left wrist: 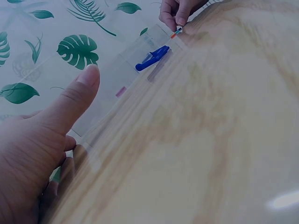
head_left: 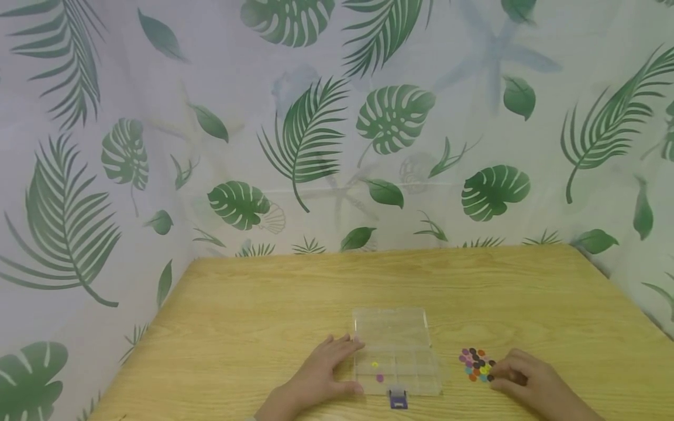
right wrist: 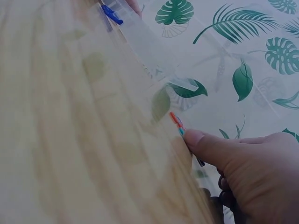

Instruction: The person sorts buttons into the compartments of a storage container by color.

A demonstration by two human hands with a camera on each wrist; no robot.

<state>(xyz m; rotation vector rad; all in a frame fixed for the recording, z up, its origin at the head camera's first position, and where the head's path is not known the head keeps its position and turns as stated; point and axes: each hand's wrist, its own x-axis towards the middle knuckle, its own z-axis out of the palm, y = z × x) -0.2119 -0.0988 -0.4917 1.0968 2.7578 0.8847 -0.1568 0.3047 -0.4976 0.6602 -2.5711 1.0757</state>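
Note:
A clear plastic compartment box (head_left: 416,383) lies on the table with its lid (head_left: 391,327) laid back and a blue latch (head_left: 398,399) at its front. Inside are a yellow disc (head_left: 375,364) and a purple disc (head_left: 380,378). My left hand (head_left: 323,368) rests against the box's left side, thumb and fingers spread and fairly straight. To the right of the box lies a pile of small colourful discs (head_left: 475,365), seen nearly edge-on in the right wrist view. At its near right edge my right hand (head_left: 532,380) pinches a black disc (head_left: 491,378) between thumb and fingers.
The wood-grain table (head_left: 263,304) runs back to a white cloth wall (head_left: 326,228) printed with green leaves. More of this cloth borders the table on the left and right.

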